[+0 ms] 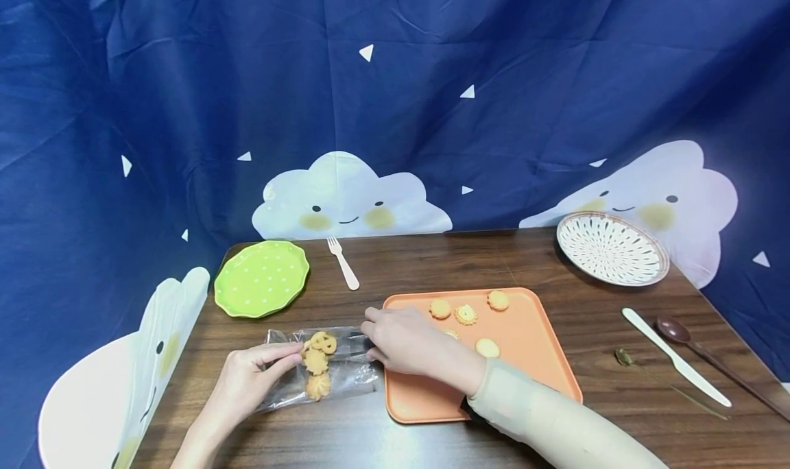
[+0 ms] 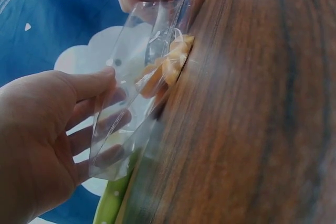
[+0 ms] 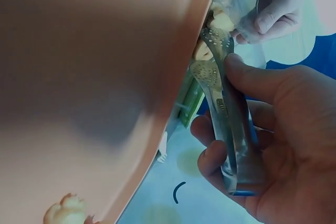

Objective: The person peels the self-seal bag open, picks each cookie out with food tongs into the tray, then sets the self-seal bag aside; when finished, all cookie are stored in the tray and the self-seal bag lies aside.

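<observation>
A clear plastic bag [image 1: 354,380] lies on the table with several golden cookies [image 1: 317,363] in a row in it. My left hand [image 1: 247,380] pinches the bag's left side between thumb and fingers; in the left wrist view the thumb lies in front of the film and the fingers show behind it. My right hand [image 1: 404,339] is at the bag's right end, beside the tray. In the right wrist view it grips metal tongs [image 3: 242,135], their perforated tips apart and close to the cookies. The head view barely shows the tongs.
An orange tray [image 1: 426,404] with several cookies lies under my right forearm. Behind stand a green dotted plate [image 1: 262,277] and a white fork [image 1: 343,263]. To the right are a patterned plate [image 1: 611,249], a white knife [image 1: 675,356], a brown spoon [image 1: 673,330] and a dried stem [image 1: 623,357].
</observation>
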Demonstrator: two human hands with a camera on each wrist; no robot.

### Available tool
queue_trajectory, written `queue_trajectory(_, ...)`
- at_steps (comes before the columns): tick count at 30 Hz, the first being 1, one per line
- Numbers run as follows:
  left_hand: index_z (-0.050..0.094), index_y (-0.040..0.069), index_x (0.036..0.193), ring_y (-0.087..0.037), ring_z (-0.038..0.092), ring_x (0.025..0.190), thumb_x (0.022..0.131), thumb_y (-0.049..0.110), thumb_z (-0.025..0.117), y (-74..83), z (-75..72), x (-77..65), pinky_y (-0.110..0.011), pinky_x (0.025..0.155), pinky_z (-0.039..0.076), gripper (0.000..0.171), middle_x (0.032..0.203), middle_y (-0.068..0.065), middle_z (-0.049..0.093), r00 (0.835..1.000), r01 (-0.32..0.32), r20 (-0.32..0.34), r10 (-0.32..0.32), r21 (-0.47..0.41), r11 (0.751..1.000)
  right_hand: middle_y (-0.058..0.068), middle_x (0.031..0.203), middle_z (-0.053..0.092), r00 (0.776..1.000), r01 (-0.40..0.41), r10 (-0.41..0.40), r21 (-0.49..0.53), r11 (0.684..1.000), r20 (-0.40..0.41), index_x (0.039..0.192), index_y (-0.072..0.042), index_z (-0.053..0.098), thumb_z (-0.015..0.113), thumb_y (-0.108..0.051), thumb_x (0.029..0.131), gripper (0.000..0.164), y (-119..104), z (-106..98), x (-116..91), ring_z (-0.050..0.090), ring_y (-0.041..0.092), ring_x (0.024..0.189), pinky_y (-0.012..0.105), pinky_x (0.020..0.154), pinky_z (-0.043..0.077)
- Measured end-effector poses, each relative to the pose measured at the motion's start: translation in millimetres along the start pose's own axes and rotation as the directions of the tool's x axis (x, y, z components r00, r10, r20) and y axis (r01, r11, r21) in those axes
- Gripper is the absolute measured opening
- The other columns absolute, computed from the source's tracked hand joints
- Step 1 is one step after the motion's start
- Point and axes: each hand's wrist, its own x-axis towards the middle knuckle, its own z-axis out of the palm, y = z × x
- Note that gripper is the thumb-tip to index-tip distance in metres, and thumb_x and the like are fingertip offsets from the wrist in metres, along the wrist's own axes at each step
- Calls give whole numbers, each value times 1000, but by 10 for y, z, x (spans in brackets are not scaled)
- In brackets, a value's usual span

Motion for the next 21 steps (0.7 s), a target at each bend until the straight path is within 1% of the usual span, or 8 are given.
queue_trajectory(2, 82, 28, 102, 1, 75, 96, 83, 23, 84, 4, 1, 3, 2, 86, 48, 21, 101, 16, 79, 1000, -6, -2, 6, -1, 1000, -8, 90, 55, 1000, -1, 1, -10, 1000, -1, 97, -22, 67, 72, -44, 92, 23, -21, 1, 7, 59, 8, 75, 32, 62, 55)
queue_trajectory(5, 82, 28, 102, 1, 75, 96, 83, 24, 84, 13, 0, 3, 2, 86, 48, 20, 101, 16, 80, 1000, -9, -5, 9, 0, 1000, -7, 91, 56, 1000, 2, -2, -31, 1000, 2, 98, -21, 67, 71, -42, 93, 22, -42, 8, 12, 60, 9, 73, 31, 58, 54)
queue_trajectory(9, 82, 29, 103, 1, 74, 97, 83, 23, 84, 14, -1, 1, 2, 87, 47, 21, 101, 16, 79, 1000, -1, -2, 1, -2, 1000, -6, 88, 55, 1000, 11, -11, -39, 999, 4, 93, -20, 66, 71, -32, 93, 13, -45, -1, 9, 58, 8, 69, 29, 54, 51)
queue_trajectory(12, 82, 29, 103, 0, 74, 97, 83, 24, 84, 9, -3, -1, 2, 88, 47, 21, 102, 17, 79, 1000, 4, 1, -4, 1, 1000, -6, 86, 55, 1000, 14, -14, -24, 1000, 4, 88, -20, 64, 71, -26, 92, 9, -33, -29, -6, 56, 8, 68, 29, 54, 51)
queue_trajectory(16, 82, 29, 103, 0, 75, 97, 83, 26, 83, 9, -8, -3, 3, 88, 47, 20, 102, 17, 79, 1000, 6, 1, -6, 6, 1000, -6, 85, 54, 1000, 16, -16, -13, 1000, 0, 88, -20, 62, 70, -26, 93, 11, -6, -66, -41, 55, 8, 69, 28, 54, 50)
queue_trajectory(21, 82, 29, 103, 0, 75, 97, 83, 25, 84, 21, -7, 4, 2, 87, 47, 21, 102, 17, 79, 1000, 1, -5, -1, 1, 1000, -6, 84, 50, 1000, 16, -16, 12, 1000, -16, 89, -19, 61, 68, -25, 94, 11, 62, -98, -107, 49, 8, 65, 26, 51, 44)
